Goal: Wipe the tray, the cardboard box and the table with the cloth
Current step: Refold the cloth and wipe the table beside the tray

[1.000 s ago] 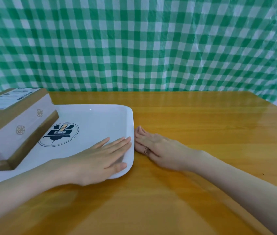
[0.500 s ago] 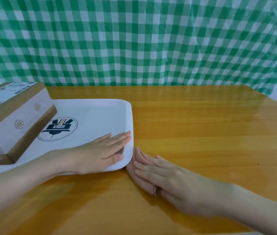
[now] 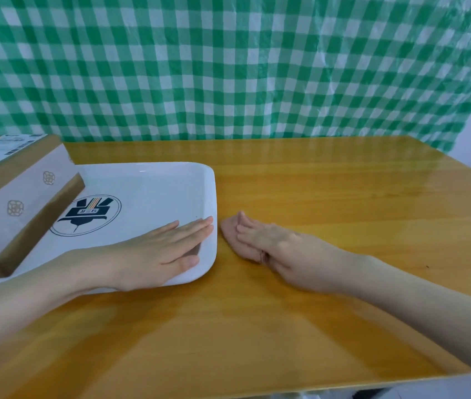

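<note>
A white tray (image 3: 153, 182) with a round dark logo lies on the left of the yellow wooden table (image 3: 329, 197). A cardboard box (image 3: 12, 197) with white tape stands on the tray's left part. My left hand (image 3: 159, 254) rests flat on the tray's near right corner, fingers straight. My right hand (image 3: 280, 251) lies flat on the table just right of the tray's edge. It presses a small pinkish cloth (image 3: 228, 228), which peeks out past the fingertips. Most of the cloth is hidden under the hand.
A green and white checked sheet (image 3: 228, 67) hangs behind the table's far edge. The table's near edge (image 3: 286, 390) runs along the bottom, and bare tabletop stretches to the right.
My right hand slid along the tray's right edge toward me, then back away to about where it started. My left hand stayed flat on the tray corner.
</note>
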